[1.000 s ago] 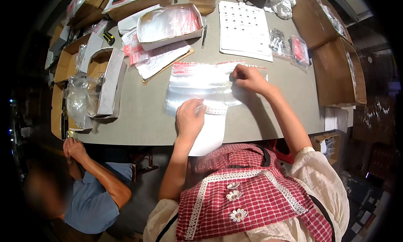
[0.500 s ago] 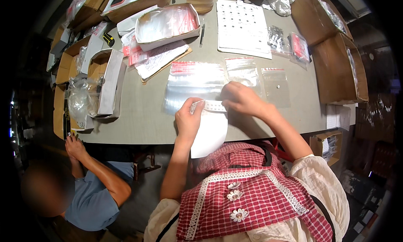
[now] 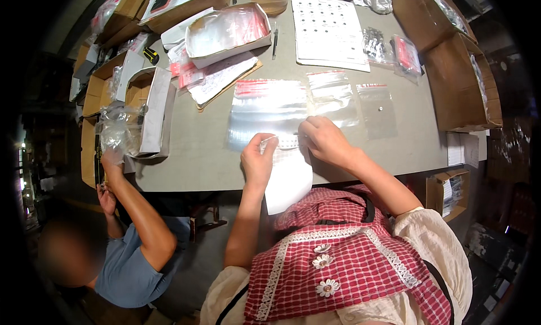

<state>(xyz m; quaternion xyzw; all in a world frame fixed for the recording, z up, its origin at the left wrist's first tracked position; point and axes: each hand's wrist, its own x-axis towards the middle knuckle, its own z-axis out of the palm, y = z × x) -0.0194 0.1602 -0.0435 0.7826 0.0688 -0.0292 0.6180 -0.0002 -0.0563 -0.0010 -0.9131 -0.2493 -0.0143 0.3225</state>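
Grey table [image 3: 214, 156] ringed by cardboard boxes [image 3: 459, 82] from nine to three o'clock. I see a white label strip [image 3: 287, 173] hanging over the near edge, my left hand [image 3: 258, 158] and right hand [image 3: 324, 140] pinching its top beside clear zip bags [image 3: 267, 108]

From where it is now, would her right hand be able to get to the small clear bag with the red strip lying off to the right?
Probably yes. The right hand rests just left of the small clear bag, and only bare grey table lies between them.
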